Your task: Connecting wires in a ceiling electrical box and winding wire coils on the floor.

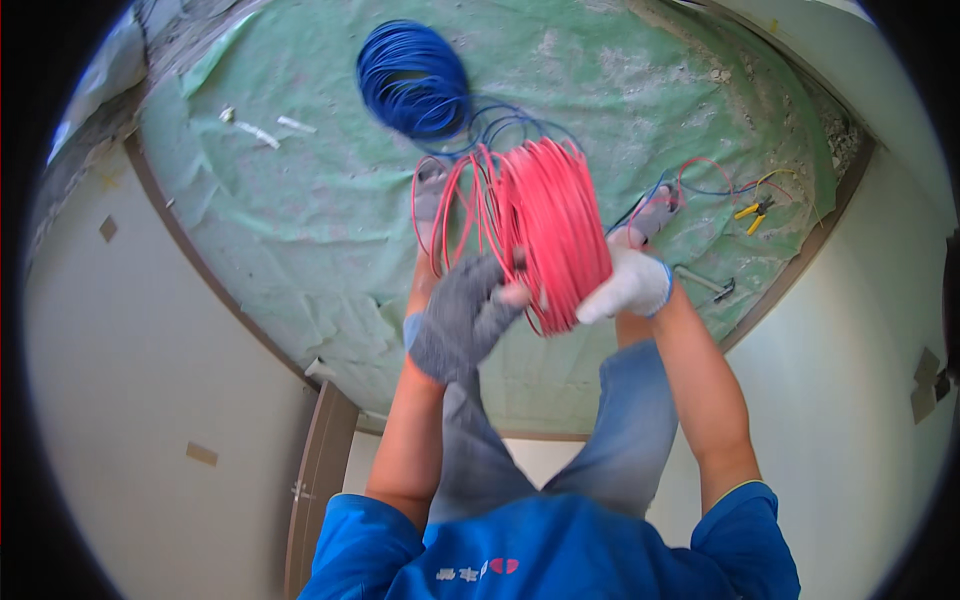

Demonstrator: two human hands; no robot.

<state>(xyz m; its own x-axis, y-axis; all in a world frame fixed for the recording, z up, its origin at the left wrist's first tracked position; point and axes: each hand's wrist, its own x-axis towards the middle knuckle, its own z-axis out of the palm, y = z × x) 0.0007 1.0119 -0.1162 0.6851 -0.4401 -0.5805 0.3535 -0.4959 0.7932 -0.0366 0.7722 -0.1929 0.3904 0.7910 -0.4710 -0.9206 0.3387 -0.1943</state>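
Observation:
A thick coil of red electrical wire (555,225) is held up in front of me between both hands. My left hand (465,315), in a dark grey fingerless glove, has its fingers curled against the coil's left side, where several loops hang loose. Its thumb and fingertips are bare. My right hand (632,284), in a white glove, grips the coil's right side from below; some of its fingers are hidden behind the wire. Beyond the red coil, a coil of blue wire (415,80) lies on the floor, with loose loops trailing toward my feet.
Wrinkled green sheeting (290,220) covers the floor. Pliers with yellow handles (755,214) and a hammer (704,281) lie at the right, near loose wire ends. White scraps (256,133) lie at the far left. A brown door (322,480) stands at the lower left, and pale walls rise on both sides.

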